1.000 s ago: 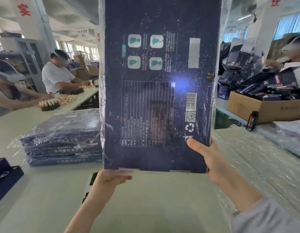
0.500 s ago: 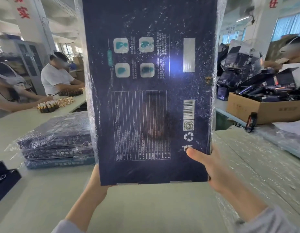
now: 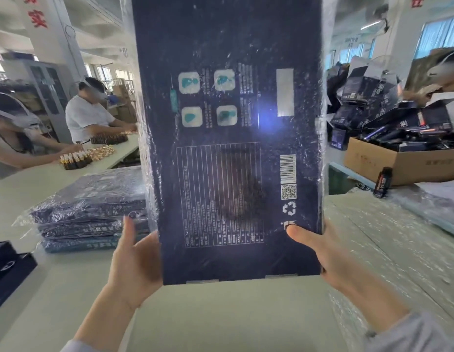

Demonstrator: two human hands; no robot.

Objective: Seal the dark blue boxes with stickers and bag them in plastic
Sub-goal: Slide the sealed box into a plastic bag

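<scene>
At the left edge of the tabletop [image 3: 221, 316] lies a dark open case [image 3: 10, 268], only partly in view. Just right of it, towards the far left corner, stands a stack of bagged boxes [image 3: 93, 212], lying flat one on another, each in crinkled clear plastic.

My left hand [image 3: 134, 265] cups the lower left corner of the dark blue box [image 3: 233, 148]. The palm lies against its long left edge and the thumb points straight up beside the plastic; the fingers go round behind the box, where I cannot see them.

I hold the box upright above the middle of the tabletop, clear of it, with its long axis vertical. Its printed back faces me, showing four pale icons high up, a ruled table below them, and a barcode, a QR code and a recycling mark down the right side. Its top runs out of view. A plastic bag [image 3: 325, 118] sheathes it, the loose film standing out along both long sides. Two pale tabs [image 3: 203, 281] sit on the bottom edge.

My right hand [image 3: 332, 257] grips the lower right corner, the thumb pressed flat on the front face just under the recycling mark and the fingers hidden behind.

Further right, bubbled plastic sheeting [image 3: 398, 240] covers the tabletop's right side. Beyond its far right edge a cardboard carton [image 3: 398, 163] is heaped with dark boxes, and a small dark bottle [image 3: 383, 182] stands just in front of it.
</scene>
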